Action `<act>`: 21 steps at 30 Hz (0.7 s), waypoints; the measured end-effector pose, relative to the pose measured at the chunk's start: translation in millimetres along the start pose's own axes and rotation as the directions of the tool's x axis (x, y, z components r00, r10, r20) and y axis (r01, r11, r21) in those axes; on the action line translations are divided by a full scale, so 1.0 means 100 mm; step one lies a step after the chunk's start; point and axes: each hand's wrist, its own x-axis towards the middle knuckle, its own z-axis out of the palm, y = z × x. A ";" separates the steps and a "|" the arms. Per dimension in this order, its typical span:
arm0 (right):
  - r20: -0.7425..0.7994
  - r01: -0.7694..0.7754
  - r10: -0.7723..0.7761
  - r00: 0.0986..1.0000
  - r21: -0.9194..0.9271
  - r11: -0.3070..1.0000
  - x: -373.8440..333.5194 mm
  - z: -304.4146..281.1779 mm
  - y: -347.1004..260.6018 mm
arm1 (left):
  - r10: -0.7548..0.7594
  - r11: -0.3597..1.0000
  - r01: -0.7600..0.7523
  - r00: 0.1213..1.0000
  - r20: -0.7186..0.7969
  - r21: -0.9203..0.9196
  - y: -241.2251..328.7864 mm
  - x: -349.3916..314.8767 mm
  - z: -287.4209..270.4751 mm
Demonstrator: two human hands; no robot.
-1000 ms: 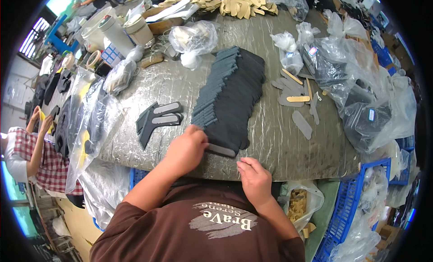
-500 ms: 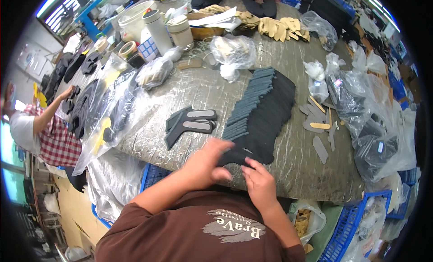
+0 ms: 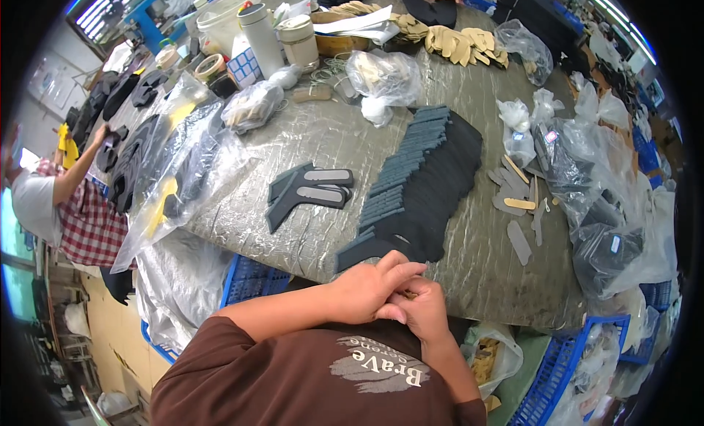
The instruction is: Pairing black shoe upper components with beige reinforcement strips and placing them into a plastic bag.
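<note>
My left hand [image 3: 370, 290] and my right hand [image 3: 425, 305] meet at the table's near edge, fingers closed and touching. A small yellowish bit shows between them, too small to name. Just beyond lies a long overlapping row of black cut pieces [image 3: 447, 180] with blue-grey strips along their left ends. The nearest piece sticks out toward the left, close to my left hand. Farther left sits a small stack of similar black pieces [image 3: 308, 193], with light grey oblong patches on the top ones.
Loose grey and tan strips [image 3: 519, 202] lie to the right, beside clear plastic bags [image 3: 601, 206]. Tan cut pieces [image 3: 466, 45], a tumbler [image 3: 260, 41] and a tub [image 3: 297, 41] stand at the back. A co-worker in a checked apron [image 3: 92, 221] is at the left.
My hands have come together from a spread pose above the row's near end and drawn slightly nearer to me. The nearest black piece now lies uncovered, its blue-grey end pointing left.
</note>
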 end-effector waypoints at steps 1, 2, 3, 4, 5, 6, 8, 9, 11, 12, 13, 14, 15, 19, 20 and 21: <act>-0.008 0.020 -0.021 1.000 -0.034 0.999 0.00 0.00 0.01 | 0.003 1.000 -0.003 1.000 0.005 -0.006 -0.03 0.00 0.00; -0.027 0.037 -0.036 0.999 0.016 0.999 0.01 0.01 0.11 | 0.014 0.997 -0.017 0.999 -0.034 -0.076 -0.08 0.01 0.01; 0.081 -0.047 0.032 0.996 0.190 0.981 -0.03 -0.06 0.13 | 0.022 0.989 -0.033 0.997 -0.074 -0.147 -0.11 0.02 0.01; 0.060 -0.038 0.022 0.998 0.285 0.958 -0.03 -0.05 0.17 | 0.022 0.977 -0.052 0.990 -0.140 -0.209 -0.13 0.04 -0.01; 0.041 -0.028 0.014 0.999 0.380 0.925 -0.02 -0.02 0.18 | -0.140 0.941 0.089 0.981 -0.137 -0.326 -0.12 0.03 -0.02; 0.030 -0.027 0.016 0.999 0.382 0.924 -0.02 -0.06 0.19 | -0.173 0.940 0.130 0.979 -0.111 -0.314 -0.12 0.03 -0.09; 0.177 -0.061 -0.041 0.983 0.536 0.842 -0.04 -0.14 0.21 | -0.035 0.984 0.009 0.989 -0.144 -0.177 -0.13 0.07 -0.18; 0.167 -0.058 -0.039 0.985 0.538 0.841 -0.06 -0.12 0.22 | -0.032 0.983 0.006 0.990 -0.136 -0.182 -0.11 0.06 -0.20; 0.074 -0.089 0.063 0.995 0.432 0.898 -0.06 -0.01 0.24 | 0.018 0.993 -0.015 1.000 0.022 -0.121 -0.07 0.05 -0.24; 0.059 -0.066 0.044 0.997 0.457 0.887 -0.06 0.03 0.15 | 0.018 0.995 -0.020 1.000 -0.018 -0.096 -0.05 0.06 -0.24; 0.054 -0.067 0.047 0.997 0.461 0.885 -0.05 -0.02 0.15 | 0.018 0.995 -0.019 1.000 -0.012 -0.099 -0.08 0.05 -0.23; -0.040 -0.017 0.051 0.998 0.598 0.801 -0.05 -0.11 0.13 | -0.039 0.996 0.030 0.993 -0.113 -0.081 -0.13 0.01 -0.24; -0.127 0.043 0.070 0.989 0.717 0.696 -0.05 -0.20 0.14 | -0.098 0.994 0.086 0.971 -0.216 -0.065 -0.18 -0.03 -0.24; -0.424 0.287 -0.121 0.898 0.352 0.891 -0.07 -0.46 0.28 | -0.755 0.630 0.628 0.632 -0.174 -0.457 -0.30 0.02 -0.38; -0.397 0.252 -0.232 0.888 -0.003 0.968 -0.13 -0.42 0.30 | -0.685 0.715 0.583 0.693 -0.223 -0.385 -0.34 0.02 -0.37; -0.330 0.201 -0.326 0.886 -0.359 0.911 -0.17 -0.36 0.30 | -0.688 0.713 0.587 0.692 -0.218 -0.385 -0.34 0.04 -0.37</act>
